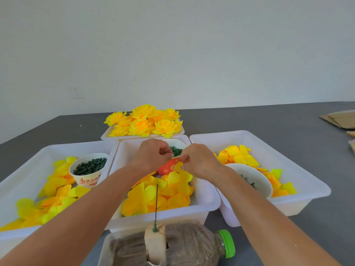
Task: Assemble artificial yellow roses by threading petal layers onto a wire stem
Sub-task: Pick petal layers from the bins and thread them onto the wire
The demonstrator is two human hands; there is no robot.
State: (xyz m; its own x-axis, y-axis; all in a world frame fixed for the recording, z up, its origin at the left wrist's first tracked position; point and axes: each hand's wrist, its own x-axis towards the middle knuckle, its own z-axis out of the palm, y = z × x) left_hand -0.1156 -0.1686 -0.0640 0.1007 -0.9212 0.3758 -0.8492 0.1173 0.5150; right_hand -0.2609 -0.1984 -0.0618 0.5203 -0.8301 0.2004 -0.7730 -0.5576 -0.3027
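Both hands are raised over the middle tub (209, 200), which stands near the front edge of the grey table (249, 120). The left hand (151, 155) has its fingers curled, with thumb and fingertips pressed together close to the right hand, but I cannot tell what small thing they pinch. The right hand (199, 160) pinches a yellow petal layer (179, 166) between thumb and fingers, just above the loose petals (159, 196) that fill this tub. A red paper cup (168, 167) stands in the same tub, partly hidden behind the hands. The wire stem (156, 204) stands upright in front of the tub, its lower end stuck in a pale block (155, 244) that lies on a bottle with a green cap (227, 243). The left tub (28, 162) holds more petals and a white cup of dark green pieces (89, 167). The right tub (288, 156) holds petals and a white bowl (255, 179). At the back edge, a tray (107, 135) carries the finished yellow roses (146, 121).
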